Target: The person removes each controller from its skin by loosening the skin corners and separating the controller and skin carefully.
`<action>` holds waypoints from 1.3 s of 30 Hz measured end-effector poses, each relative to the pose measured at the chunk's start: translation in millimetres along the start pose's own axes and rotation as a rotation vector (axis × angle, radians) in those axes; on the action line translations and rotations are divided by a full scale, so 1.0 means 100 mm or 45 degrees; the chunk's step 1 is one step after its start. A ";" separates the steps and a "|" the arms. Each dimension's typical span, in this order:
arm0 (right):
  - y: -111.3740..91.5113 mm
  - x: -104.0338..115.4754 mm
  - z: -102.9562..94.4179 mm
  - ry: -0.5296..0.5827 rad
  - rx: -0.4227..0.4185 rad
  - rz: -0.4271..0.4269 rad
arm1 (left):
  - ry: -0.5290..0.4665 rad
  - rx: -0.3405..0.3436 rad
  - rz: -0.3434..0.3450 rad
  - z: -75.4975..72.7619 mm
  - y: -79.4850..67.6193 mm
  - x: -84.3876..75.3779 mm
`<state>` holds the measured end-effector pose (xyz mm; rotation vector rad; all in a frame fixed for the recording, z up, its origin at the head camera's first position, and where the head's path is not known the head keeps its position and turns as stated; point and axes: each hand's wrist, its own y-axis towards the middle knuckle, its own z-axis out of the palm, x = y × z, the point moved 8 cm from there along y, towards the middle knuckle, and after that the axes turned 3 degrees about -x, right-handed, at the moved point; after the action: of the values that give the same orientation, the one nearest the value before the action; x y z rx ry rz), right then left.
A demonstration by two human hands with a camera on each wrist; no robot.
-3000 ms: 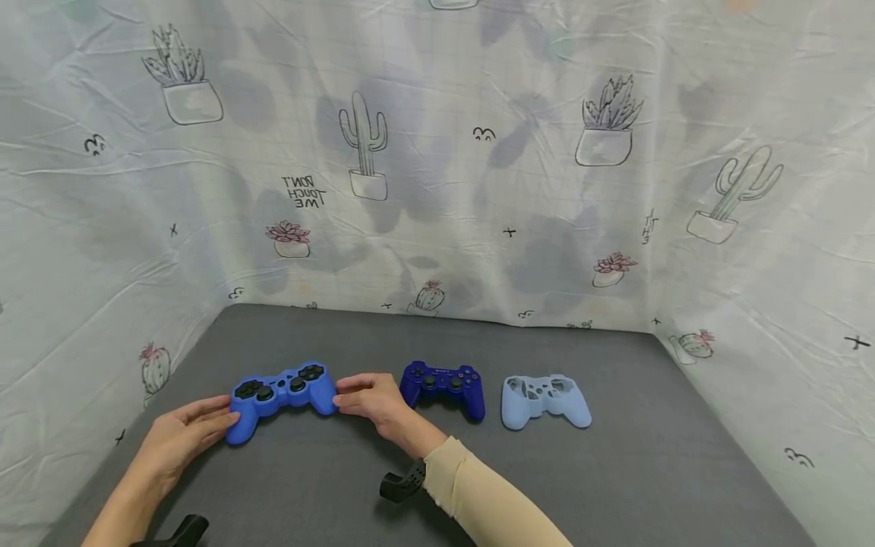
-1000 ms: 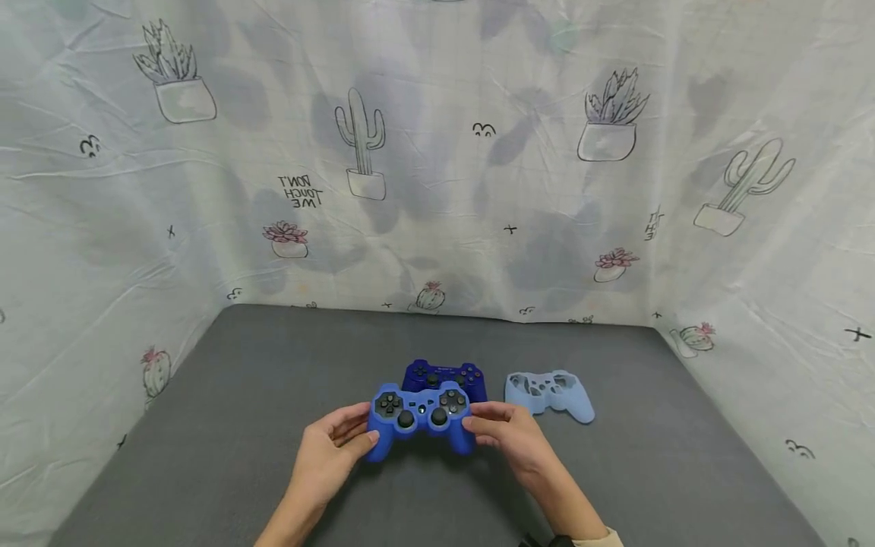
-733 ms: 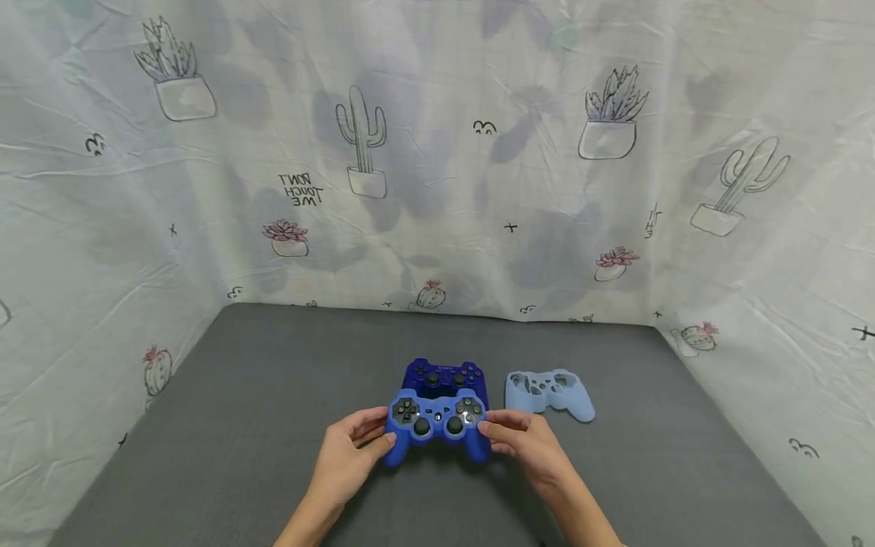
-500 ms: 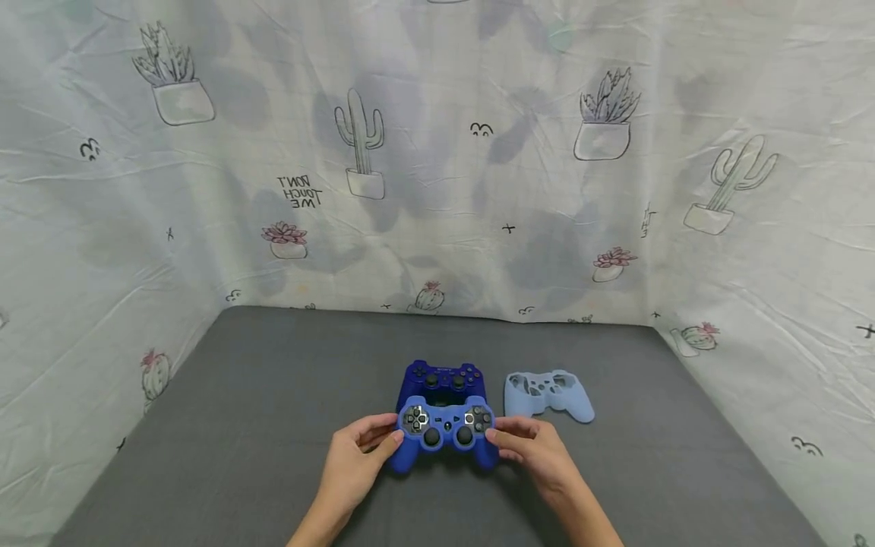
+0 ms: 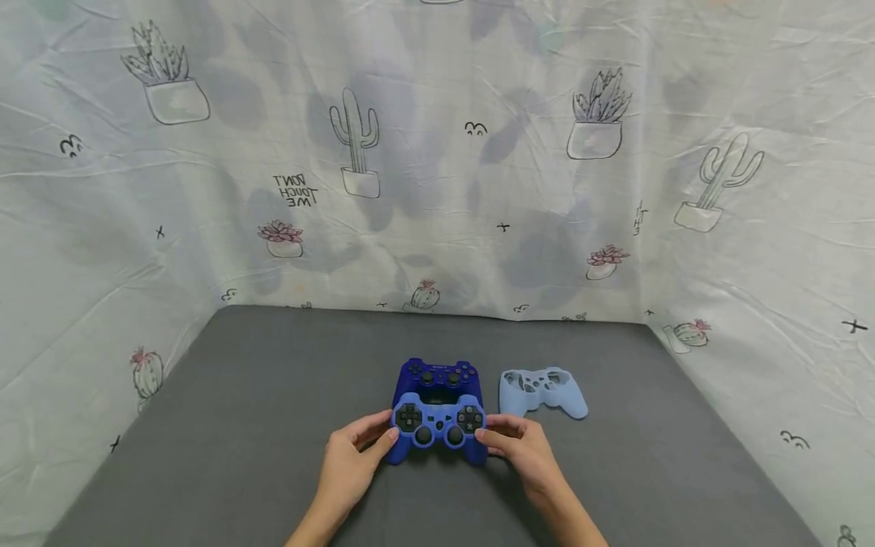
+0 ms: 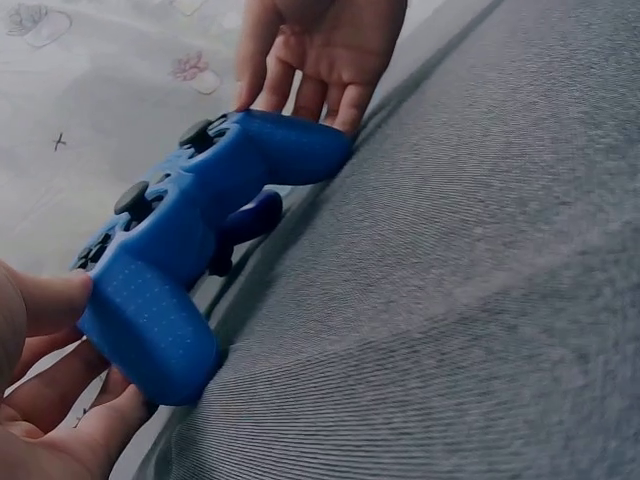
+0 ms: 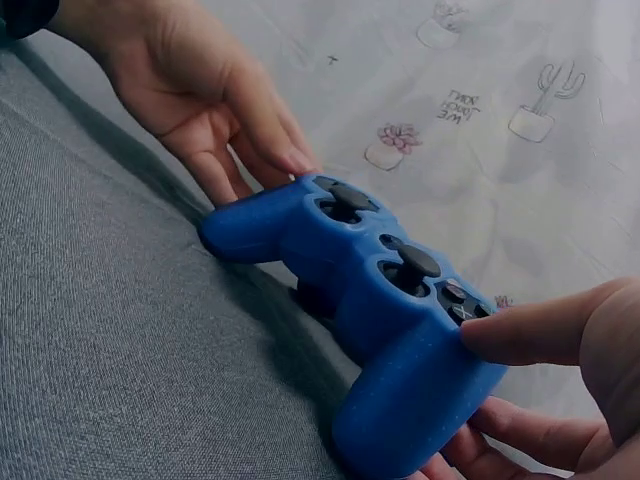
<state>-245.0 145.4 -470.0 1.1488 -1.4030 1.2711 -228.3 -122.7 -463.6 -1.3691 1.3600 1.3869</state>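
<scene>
Both hands hold a game controller in a bright blue rubbery cover (image 5: pixel 440 411), its black sticks and buttons facing up. My left hand (image 5: pixel 347 465) pinches its left grip, thumb on top and fingers beneath. On the opposite grip, my right hand (image 5: pixel 528 454) does the same. In the right wrist view the covered controller (image 7: pixel 400 340) tilts, its grips close to the cloth; whether they touch it I cannot tell. Directly behind lies a dark blue bare controller (image 5: pixel 440 371), its lower part hidden. A pale blue controller cover (image 5: pixel 544 396) with cut-out holes lies to the right.
The work surface is a dark grey cloth-covered table (image 5: pixel 273 365). Pale fabric curtains (image 5: pixel 424 190) printed with cacti and potted plants enclose it at the back and both sides.
The covered controller has moved from the table's left side to the middle, in front of the dark blue one, carried by both hands. Over the last half second it has barely shifted.
</scene>
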 end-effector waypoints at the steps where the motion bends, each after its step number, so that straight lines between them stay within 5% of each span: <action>1: 0.00 0.00 0.01 0.000 -0.008 0.003 | 0.008 0.000 -0.004 0.00 0.00 0.00; 12: 0.00 0.02 0.00 -0.021 -0.045 0.035 | 0.081 -0.022 -0.043 -0.01 0.00 0.01; 24: -0.02 0.09 -0.04 -0.115 -0.141 -0.134 | -0.050 -0.008 -0.019 -0.01 -0.02 -0.03; 30: 0.00 0.13 -0.03 -0.086 -0.110 -0.168 | -0.057 0.020 0.009 0.01 -0.01 -0.09; 39: -0.02 0.11 0.01 -0.129 -0.017 -0.155 | -0.048 0.134 -0.078 0.04 0.02 -0.11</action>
<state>-244.9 143.8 -459.0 1.2852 -1.3901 1.1304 -229.0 -117.7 -452.9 -1.2982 1.3367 1.2765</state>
